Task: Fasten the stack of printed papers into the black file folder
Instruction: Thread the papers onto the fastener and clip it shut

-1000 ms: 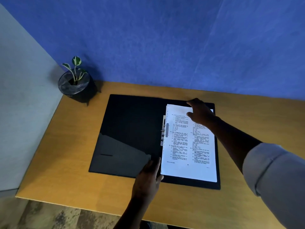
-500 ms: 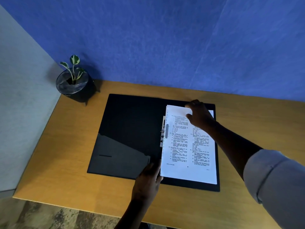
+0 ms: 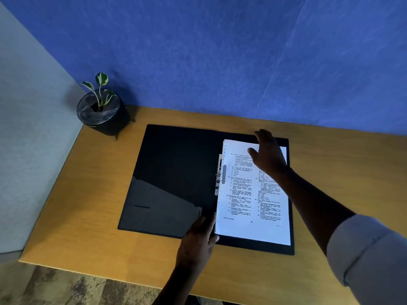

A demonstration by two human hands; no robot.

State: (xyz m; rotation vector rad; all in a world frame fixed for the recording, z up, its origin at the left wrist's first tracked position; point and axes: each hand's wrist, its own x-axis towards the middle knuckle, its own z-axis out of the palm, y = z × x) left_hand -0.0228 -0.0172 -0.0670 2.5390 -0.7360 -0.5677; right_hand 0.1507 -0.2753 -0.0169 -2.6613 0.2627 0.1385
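Fingers of two hands on one paper stack.

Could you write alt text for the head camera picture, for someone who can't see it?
A black file folder lies open on a wooden table, printed papers on its right half. The right hand is over their top, the left hand at their bottom corner.

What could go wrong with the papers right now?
The papers lie on the open black folder, a little crooked, so they may not line up with the clip at the spine. The right hand and left hand touch only the far end and near corner, so the pages could slide.
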